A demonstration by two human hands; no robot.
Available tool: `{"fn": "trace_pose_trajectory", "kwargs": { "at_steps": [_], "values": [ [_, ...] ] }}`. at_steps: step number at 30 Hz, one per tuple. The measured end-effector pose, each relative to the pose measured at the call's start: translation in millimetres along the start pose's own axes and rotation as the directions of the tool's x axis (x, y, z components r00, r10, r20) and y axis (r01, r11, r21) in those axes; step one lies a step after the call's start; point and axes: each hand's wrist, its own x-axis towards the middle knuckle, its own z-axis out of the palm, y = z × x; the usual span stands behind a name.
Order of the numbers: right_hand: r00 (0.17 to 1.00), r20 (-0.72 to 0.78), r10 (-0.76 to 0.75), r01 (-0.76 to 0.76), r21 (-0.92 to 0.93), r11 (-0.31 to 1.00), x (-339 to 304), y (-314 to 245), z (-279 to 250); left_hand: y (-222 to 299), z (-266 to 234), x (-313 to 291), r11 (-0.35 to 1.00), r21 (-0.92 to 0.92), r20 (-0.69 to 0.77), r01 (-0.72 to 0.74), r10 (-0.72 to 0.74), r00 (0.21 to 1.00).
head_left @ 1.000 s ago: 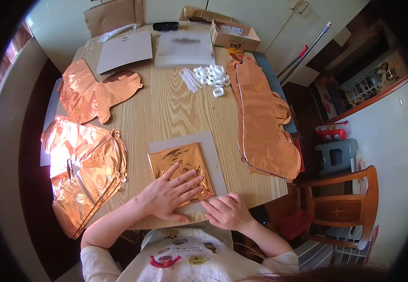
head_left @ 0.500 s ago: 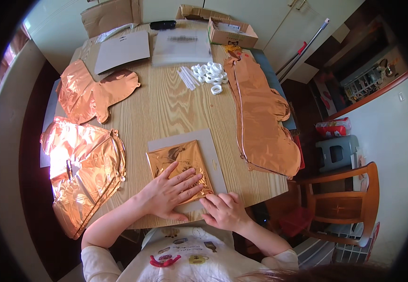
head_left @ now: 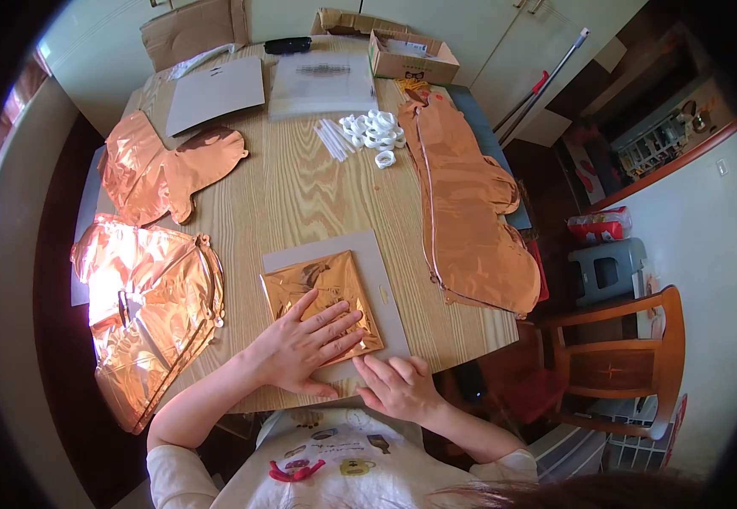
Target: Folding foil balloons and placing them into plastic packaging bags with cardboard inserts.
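Note:
A folded square of copper-coloured foil [head_left: 358,297], smooth and shiny, lies on a grey card [head_left: 390,318] near the table's front edge. My left hand [head_left: 307,346] rests flat across the foil, its fingers spread and pointing to the upper right. Beside the foil's lower right corner is my right hand [head_left: 398,388]. Its index finger reaches to the foil's near edge, the other fingers are bent, and the thumb stands apart. I see nothing held in it. The foil under my left palm is hidden.
Copper foil balloons lie flat: one on the right [head_left: 474,225], one at upper left [head_left: 160,170], one crumpled at lower left [head_left: 148,314]. Farther back are white ribbon rolls [head_left: 372,127], white sticks [head_left: 334,140], clear plastic sleeves [head_left: 322,93], a grey board [head_left: 215,95] and a carton [head_left: 411,66]. A wooden chair [head_left: 614,373] stands right.
My right hand has slid slightly left and down along the foil's near edge, and its fingers have loosened. My left hand stays flat on the foil. The whole view has shifted a little.

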Motion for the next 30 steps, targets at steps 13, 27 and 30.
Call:
{"fn": "trace_pose_trajectory", "kwargs": {
  "at_steps": [13,27,30],
  "values": [
    [0.996,0.087,0.032,-0.030,-0.026,0.999,-5.7,-6.1,0.8,-0.5,-0.5,0.4,0.999,0.037,0.019,-0.009,0.009,1.000],
    [0.989,0.126,0.073,-0.060,-0.104,0.993,-2.9,-15.0,0.3,-0.1,-1.3,0.7,0.999,0.037,0.033,-0.008,0.006,0.999],
    [0.986,0.136,0.101,-0.083,-0.130,0.988,-1.1,-20.4,-1.2,-0.6,1.1,0.7,1.000,0.018,0.015,-0.012,0.012,1.000]
  ]
}}
